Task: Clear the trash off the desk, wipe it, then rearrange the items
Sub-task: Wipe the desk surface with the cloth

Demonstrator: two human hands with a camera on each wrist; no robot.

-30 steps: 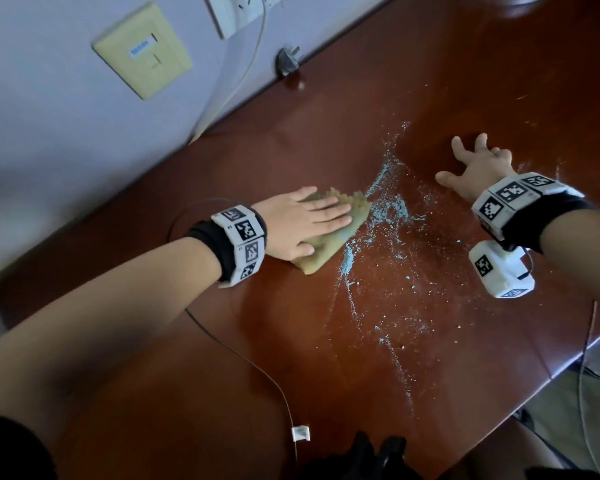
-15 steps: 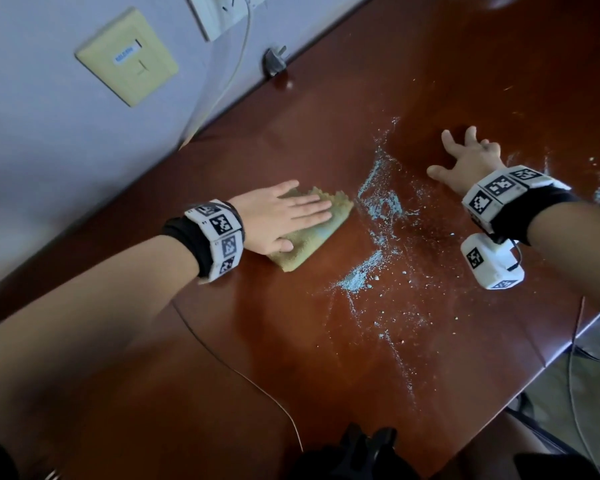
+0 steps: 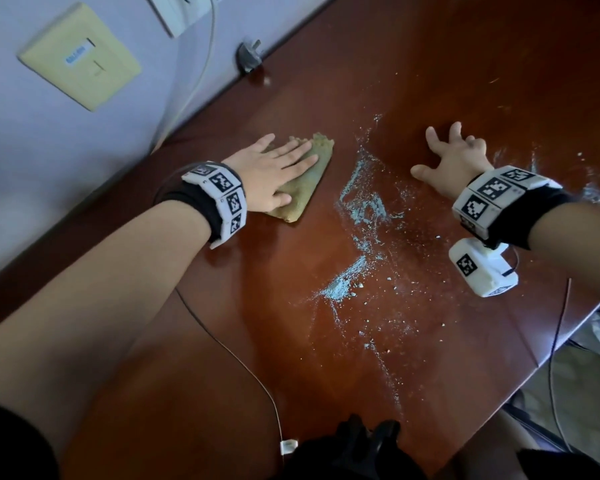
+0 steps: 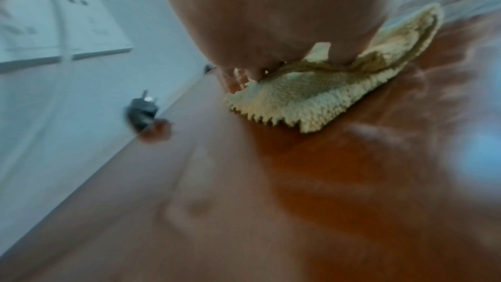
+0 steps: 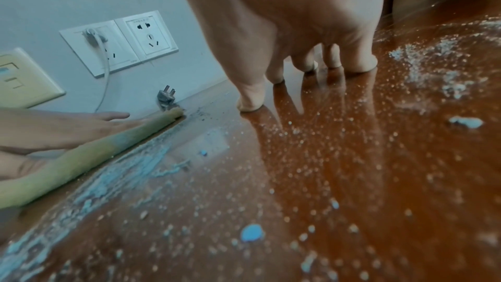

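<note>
Your left hand [image 3: 274,174] presses flat on the cloth [image 3: 302,188] at frame centre; right hand [image 3: 454,161] splayed fingertips on the powder-strewn tabletop [image 3: 361,341].

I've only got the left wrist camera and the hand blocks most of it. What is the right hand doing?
Observer: The right hand is propped on the desk on its spread fingertips, holding nothing.
Operator: Any mess left to wipe?
Observer: Yes, streaks and crumbs of pale blue powder lie on the desk between the two hands.
Operator: Is the cloth on that powder?
Observer: No. The cloth, pressed flat under the left hand, sits on bare wood to the left of the main streak.
</note>
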